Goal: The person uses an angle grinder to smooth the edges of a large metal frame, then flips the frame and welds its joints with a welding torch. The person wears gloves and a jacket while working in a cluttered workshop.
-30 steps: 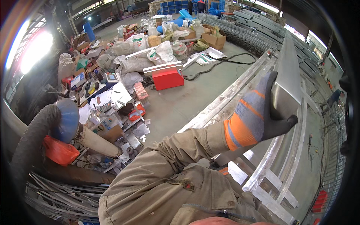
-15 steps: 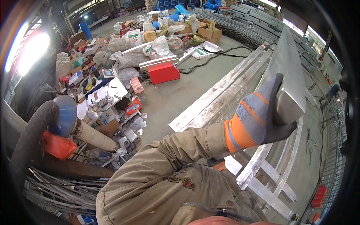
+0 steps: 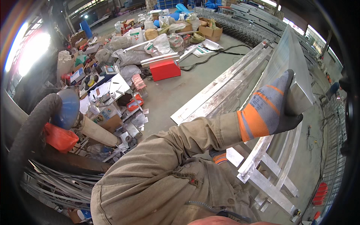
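We see the right hand (image 3: 272, 107), in a grey glove with an orange cuff, raised at the right of the head view and wrapped round the near end of a long aluminium box profile (image 3: 290, 63); the fingers are pressed together flat against its side face and the thumb hooks under the lower edge, so the hand is closed on the bar. The profile runs up and away from us toward the top right. Of the left hand (image 3: 218, 156) only an orange-striped cuff shows below the right forearm, near the aluminium ladder-like frame (image 3: 270, 176) on the floor; we cannot tell whether it is spread or closed. Judgement on handling: the bar looks stiff and hollow, probably light for its length but awkward, since a grip at one end leaves a long lever that will want to swing or dip. Its faces are smooth and bare, likely slippery; the rubbery glove palm helps. The cut end may be sharp. A hold nearer the middle, or a second hand further along, would steady it best. Other long profiles (image 3: 221, 90) lie just beside the frame on the concrete; a red box (image 3: 165, 69) and mixed clutter sit well apart to the left.
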`<state>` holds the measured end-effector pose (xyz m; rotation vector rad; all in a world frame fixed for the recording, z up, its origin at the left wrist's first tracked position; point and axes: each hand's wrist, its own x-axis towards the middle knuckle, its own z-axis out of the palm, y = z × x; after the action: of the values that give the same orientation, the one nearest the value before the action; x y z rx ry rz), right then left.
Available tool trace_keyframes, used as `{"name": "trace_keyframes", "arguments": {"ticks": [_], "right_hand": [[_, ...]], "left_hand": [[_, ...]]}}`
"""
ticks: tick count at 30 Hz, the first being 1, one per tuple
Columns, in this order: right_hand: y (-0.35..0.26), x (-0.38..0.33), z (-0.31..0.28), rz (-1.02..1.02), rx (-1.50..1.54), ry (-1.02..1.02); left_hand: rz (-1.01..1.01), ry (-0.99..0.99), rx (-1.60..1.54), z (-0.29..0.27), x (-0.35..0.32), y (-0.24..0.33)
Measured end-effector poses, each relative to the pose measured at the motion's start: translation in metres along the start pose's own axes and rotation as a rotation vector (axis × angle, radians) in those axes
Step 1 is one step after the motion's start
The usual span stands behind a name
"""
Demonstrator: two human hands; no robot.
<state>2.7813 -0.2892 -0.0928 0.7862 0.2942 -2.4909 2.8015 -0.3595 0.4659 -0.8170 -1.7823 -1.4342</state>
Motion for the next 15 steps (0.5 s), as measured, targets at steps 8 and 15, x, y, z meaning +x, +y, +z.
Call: {"name": "trace_keyframes", "arguments": {"ticks": [8,15], "right_hand": [[0.022,0.026,-0.020,-0.052,0.146,-0.056],[0.025,0.026,-0.015,0.043,0.381,-0.024]], "left_hand": [[-0.174,-0.042,-0.097,-0.030,-0.008,0.010],[-0.019,0.029,-0.036,-0.032,-0.003,0.007]]}}
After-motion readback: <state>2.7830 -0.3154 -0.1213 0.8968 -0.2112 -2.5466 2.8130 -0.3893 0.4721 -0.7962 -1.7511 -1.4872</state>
